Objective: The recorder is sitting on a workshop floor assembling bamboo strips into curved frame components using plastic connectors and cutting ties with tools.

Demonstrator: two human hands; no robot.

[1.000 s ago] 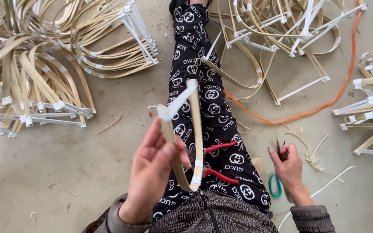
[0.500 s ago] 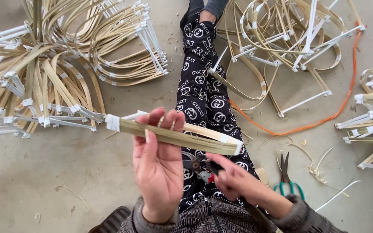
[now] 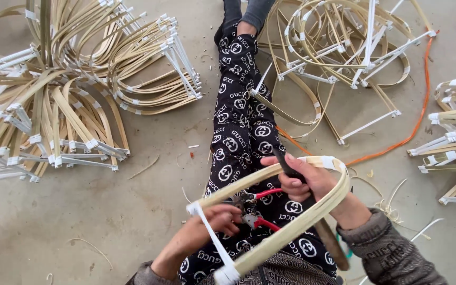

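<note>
While the person sits on the concrete floor [image 3: 106, 221] with legs in black patterned trousers [image 3: 238, 132] stretched out, both hands work over the lap on a bent bamboo loop [image 3: 302, 221]. This loop is a pale strip folded into a narrow U, its curve lying by the right wrist and its two ends reaching toward the lower left, where white tape [image 3: 212, 237] binds and bridges them. The right hand [image 3: 304, 182] is closed around a dark handle [image 3: 286, 163] that sticks up from the fist, with the upper arm of the loop running just under the fingers; what the handle belongs to cannot be told. The left hand [image 3: 220, 219] is curled shut near the taped end, its fingers at the jaws of red-handled pliers [image 3: 254, 208] that lie across the lap between the loop's two arms; whether it grips the pliers or the strip cannot be told for sure. Green-handled scissors [image 3: 344, 253] peek out beside the right sleeve [image 3: 386, 253], mostly hidden. Large heaps of finished bamboo loops [image 3: 54, 105] with taped ends lie on the floor to the left, more loops [image 3: 344, 53] lie ahead on the right, and others [image 3: 449, 137] at the far right edge. An orange cord [image 3: 423, 89] curves across the floor past the right-hand heap, and thin bamboo scraps [image 3: 143, 168] are scattered about.
</note>
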